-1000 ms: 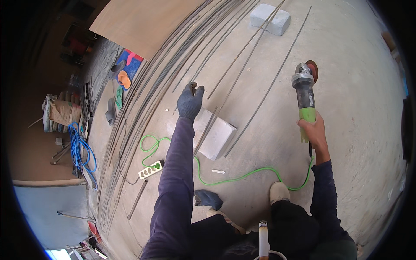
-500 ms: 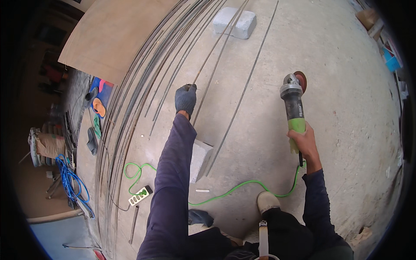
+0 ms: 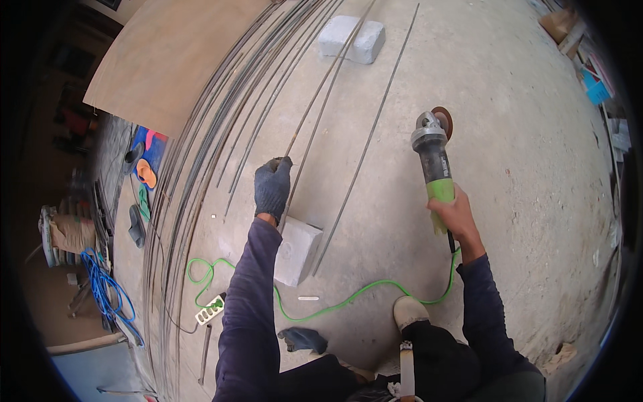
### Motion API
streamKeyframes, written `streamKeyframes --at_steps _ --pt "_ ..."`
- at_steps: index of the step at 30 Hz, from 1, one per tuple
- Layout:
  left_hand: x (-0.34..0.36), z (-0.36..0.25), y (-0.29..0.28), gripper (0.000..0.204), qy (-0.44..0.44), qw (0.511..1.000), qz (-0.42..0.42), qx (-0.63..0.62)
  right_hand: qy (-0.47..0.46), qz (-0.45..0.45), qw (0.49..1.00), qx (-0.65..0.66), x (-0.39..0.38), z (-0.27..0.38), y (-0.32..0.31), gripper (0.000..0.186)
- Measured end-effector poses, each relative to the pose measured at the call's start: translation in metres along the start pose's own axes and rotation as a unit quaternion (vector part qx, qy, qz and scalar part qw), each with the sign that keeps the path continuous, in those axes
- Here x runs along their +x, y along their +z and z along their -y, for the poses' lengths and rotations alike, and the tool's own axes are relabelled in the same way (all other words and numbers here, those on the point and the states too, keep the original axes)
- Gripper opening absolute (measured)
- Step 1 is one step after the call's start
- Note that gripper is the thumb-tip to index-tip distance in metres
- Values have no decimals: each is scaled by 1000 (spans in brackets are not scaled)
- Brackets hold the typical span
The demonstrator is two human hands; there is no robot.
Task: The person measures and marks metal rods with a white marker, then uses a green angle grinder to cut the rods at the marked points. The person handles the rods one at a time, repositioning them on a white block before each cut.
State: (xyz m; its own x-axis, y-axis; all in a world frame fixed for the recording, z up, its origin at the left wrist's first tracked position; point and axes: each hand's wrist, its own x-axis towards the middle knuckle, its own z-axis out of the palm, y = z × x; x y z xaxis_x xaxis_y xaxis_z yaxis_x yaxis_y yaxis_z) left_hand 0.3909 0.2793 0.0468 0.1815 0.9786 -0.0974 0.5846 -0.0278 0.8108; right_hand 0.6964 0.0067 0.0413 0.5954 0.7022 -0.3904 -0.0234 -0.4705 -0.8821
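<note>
The gloved left hand (image 3: 272, 187) has its fingers curled around the near end of a steel rod (image 3: 306, 120), which passes over the farther of 2 pale blocks (image 3: 351, 39). The bare right hand (image 3: 457, 213) wraps the green handle of an angle grinder (image 3: 437, 163), well right of the rod.

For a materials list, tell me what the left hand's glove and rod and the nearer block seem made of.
Glove: likely knitted fabric, dull bluish, fitting snugly.
Rod: probably steel, matte brownish grey, thin yet straight.
Nearer block: perhaps concrete, matte pale grey, with flat, chalky faces.
</note>
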Motion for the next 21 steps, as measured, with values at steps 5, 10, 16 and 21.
streamKeyframes --at_steps 5,10,16,21 --pt "-67 -6 57 39 -28 999 28 -11 4 -3 1000 24 -3 8 3 34" --pt "-89 47 116 37 -54 995 76 -21 -31 -7 999 16 -6 1 -6 35" --pt "-107 58 129 41 -12 993 103 54 -28 4 1000 5 -21 14 -5 37" --pt "-160 28 104 56 10 976 172 134 -51 25 998 -8 -28 17 -3 39"
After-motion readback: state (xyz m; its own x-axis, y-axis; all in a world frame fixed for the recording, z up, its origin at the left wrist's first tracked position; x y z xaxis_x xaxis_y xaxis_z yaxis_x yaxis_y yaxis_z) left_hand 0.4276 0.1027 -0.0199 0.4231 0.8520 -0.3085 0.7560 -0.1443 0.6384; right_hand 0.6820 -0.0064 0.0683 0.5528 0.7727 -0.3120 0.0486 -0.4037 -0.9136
